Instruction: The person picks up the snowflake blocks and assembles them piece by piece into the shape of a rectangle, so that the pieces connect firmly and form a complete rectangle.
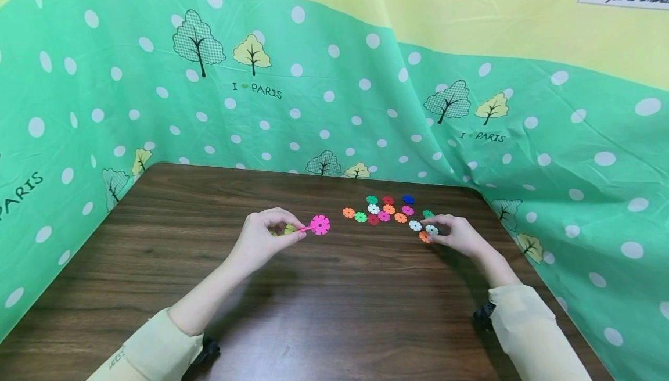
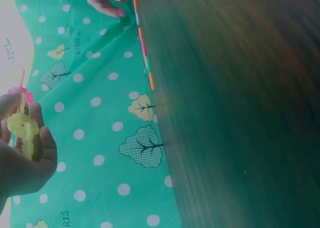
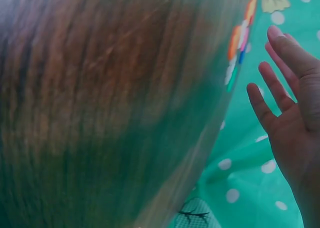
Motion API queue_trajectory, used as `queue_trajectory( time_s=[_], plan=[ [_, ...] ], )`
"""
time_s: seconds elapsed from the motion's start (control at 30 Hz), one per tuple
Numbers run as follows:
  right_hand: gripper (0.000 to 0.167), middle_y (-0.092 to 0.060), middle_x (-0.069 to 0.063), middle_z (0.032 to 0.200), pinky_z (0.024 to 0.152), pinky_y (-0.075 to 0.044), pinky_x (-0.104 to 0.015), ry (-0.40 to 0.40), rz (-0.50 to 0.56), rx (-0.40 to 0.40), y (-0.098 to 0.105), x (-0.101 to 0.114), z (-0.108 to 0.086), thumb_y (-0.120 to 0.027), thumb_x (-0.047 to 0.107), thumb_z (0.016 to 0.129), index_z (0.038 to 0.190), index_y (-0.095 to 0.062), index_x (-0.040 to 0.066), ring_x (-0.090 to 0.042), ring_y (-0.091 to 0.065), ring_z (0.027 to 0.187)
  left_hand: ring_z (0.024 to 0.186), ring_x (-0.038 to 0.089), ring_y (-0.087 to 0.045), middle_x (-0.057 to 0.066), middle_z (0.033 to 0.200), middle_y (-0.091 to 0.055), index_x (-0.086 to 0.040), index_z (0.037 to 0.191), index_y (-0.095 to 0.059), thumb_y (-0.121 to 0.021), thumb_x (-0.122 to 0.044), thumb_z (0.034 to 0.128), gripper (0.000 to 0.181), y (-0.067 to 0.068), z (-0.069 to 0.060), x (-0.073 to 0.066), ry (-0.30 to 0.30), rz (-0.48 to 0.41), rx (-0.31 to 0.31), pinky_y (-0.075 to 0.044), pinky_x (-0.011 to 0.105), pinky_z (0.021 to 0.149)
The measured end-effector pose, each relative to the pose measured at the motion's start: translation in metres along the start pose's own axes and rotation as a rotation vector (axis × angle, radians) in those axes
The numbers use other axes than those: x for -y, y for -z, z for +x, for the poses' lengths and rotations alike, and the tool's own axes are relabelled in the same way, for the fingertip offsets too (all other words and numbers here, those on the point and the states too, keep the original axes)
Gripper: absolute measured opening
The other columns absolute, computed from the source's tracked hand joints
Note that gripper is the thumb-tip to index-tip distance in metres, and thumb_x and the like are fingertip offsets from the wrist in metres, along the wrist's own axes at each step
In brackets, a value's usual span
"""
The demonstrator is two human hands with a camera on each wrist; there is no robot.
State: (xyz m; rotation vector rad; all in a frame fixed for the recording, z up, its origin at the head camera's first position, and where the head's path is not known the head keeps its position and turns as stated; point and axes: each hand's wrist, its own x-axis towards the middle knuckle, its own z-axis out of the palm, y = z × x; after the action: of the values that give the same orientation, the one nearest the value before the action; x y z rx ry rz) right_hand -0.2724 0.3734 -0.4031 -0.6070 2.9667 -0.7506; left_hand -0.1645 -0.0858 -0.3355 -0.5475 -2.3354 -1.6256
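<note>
My left hand [image 1: 265,233] pinches joined notched discs above the table: a pink disc [image 1: 320,225] sticks out to the right, and a yellow-green piece [image 1: 290,229] shows between the fingers. In the left wrist view the yellow pieces [image 2: 23,125] lie against the fingers of the left hand [image 2: 37,153]. My right hand [image 1: 460,234] is over the right end of the loose discs, fingers apart, near a pale disc [image 1: 431,230] and an orange disc [image 1: 424,236]. The right wrist view shows the right hand [image 3: 295,92] with spread fingers and nothing held.
Loose discs in several colours, among them a blue disc [image 1: 408,200] and an orange disc [image 1: 348,212], lie flat toward the back right of the brown wooden table [image 1: 324,305]. A green and yellow printed cloth [image 1: 292,96] hangs behind and beside the table.
</note>
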Motion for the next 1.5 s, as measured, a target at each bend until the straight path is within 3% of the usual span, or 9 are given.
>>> queue_trajectory(
  time_s=[0.17, 0.33, 0.47, 0.77, 1.03, 1.17, 1.37, 1.5],
  plan=[
    [0.034, -0.067, -0.011, 0.113, 0.091, -0.044, -0.053, -0.035, -0.025, 0.028, -0.004, -0.011, 0.002, -0.074, 0.017, 0.081, 0.114, -0.067, 0.009, -0.033, -0.056, 0.110, 0.065, 0.018, -0.052, 0.005, 0.079, -0.069, -0.003, 0.081, -0.073, -0.077, -0.003, 0.0745, 0.008, 0.000, -0.001, 0.000, 0.003, 0.013, 0.012, -0.044, 0.026, 0.060],
    [0.031, -0.068, -0.009, 0.108, 0.082, -0.047, -0.045, -0.039, -0.059, 0.044, -0.007, -0.019, 0.004, -0.075, 0.018, 0.080, 0.110, -0.069, 0.011, -0.027, -0.058, 0.099, 0.066, 0.018, -0.053, -0.001, 0.080, -0.069, -0.011, 0.081, -0.074, -0.080, -0.010, 0.0742, 0.009, -0.005, 0.003, 0.023, 0.000, 0.006, 0.005, -0.044, 0.027, 0.060],
    [0.030, -0.068, -0.010, 0.107, 0.086, -0.046, -0.050, -0.029, -0.056, 0.043, -0.009, -0.021, 0.004, -0.075, 0.014, 0.080, 0.109, -0.069, 0.009, -0.030, -0.059, 0.102, 0.066, 0.014, -0.054, -0.007, 0.080, -0.069, -0.018, 0.082, -0.074, -0.081, -0.018, 0.0742, 0.010, -0.006, 0.004, 0.036, -0.012, -0.006, -0.003, -0.044, 0.027, 0.060],
    [0.032, -0.068, -0.008, 0.100, 0.082, -0.049, -0.048, 0.009, -0.042, 0.018, -0.012, -0.018, 0.009, -0.077, 0.008, 0.077, 0.107, -0.068, 0.005, -0.027, -0.060, 0.093, 0.061, 0.018, -0.052, -0.011, 0.075, -0.066, -0.026, 0.081, -0.073, -0.080, -0.019, 0.0750, 0.012, -0.006, 0.003, 0.037, -0.014, 0.029, -0.024, -0.042, 0.028, 0.052],
    [0.029, -0.062, -0.006, 0.091, 0.070, -0.049, -0.037, 0.035, -0.041, 0.023, -0.010, -0.011, 0.012, -0.078, 0.002, 0.073, 0.101, -0.069, 0.005, -0.021, -0.054, 0.081, 0.056, 0.015, -0.049, -0.006, 0.066, -0.062, -0.026, 0.081, -0.073, -0.079, -0.020, 0.0758, 0.011, -0.006, 0.004, 0.035, 0.010, 0.027, -0.023, -0.036, 0.023, 0.045],
    [0.029, -0.064, -0.005, 0.092, 0.071, -0.050, -0.035, 0.039, -0.044, 0.050, -0.008, -0.005, 0.015, -0.077, -0.002, 0.073, 0.100, -0.068, 0.005, -0.019, -0.055, 0.080, 0.053, 0.013, -0.047, -0.002, 0.064, -0.063, -0.025, 0.081, -0.072, -0.078, -0.022, 0.0770, 0.008, -0.005, 0.005, 0.034, 0.037, 0.008, -0.008, -0.033, 0.022, 0.044],
    [0.023, -0.065, -0.003, 0.087, 0.072, -0.051, -0.032, -0.021, -0.041, 0.048, -0.006, 0.005, 0.017, -0.075, 0.001, 0.077, 0.098, -0.069, 0.007, -0.017, -0.057, 0.079, 0.052, 0.013, -0.057, 0.003, 0.066, -0.068, -0.018, 0.083, -0.072, -0.078, -0.022, 0.0783, 0.009, -0.005, 0.004, 0.035, 0.076, -0.067, 0.038, -0.041, 0.022, 0.047],
    [0.017, -0.068, -0.004, 0.085, 0.068, -0.051, -0.028, -0.003, -0.024, 0.013, -0.004, 0.015, 0.019, -0.073, 0.000, 0.078, 0.093, -0.071, 0.007, -0.016, -0.059, 0.077, 0.056, 0.015, -0.063, 0.006, 0.068, -0.069, -0.016, 0.083, -0.071, -0.077, -0.021, 0.0789, 0.009, -0.005, 0.003, 0.034, 0.093, -0.088, 0.048, -0.047, 0.025, 0.050]
  ],
)
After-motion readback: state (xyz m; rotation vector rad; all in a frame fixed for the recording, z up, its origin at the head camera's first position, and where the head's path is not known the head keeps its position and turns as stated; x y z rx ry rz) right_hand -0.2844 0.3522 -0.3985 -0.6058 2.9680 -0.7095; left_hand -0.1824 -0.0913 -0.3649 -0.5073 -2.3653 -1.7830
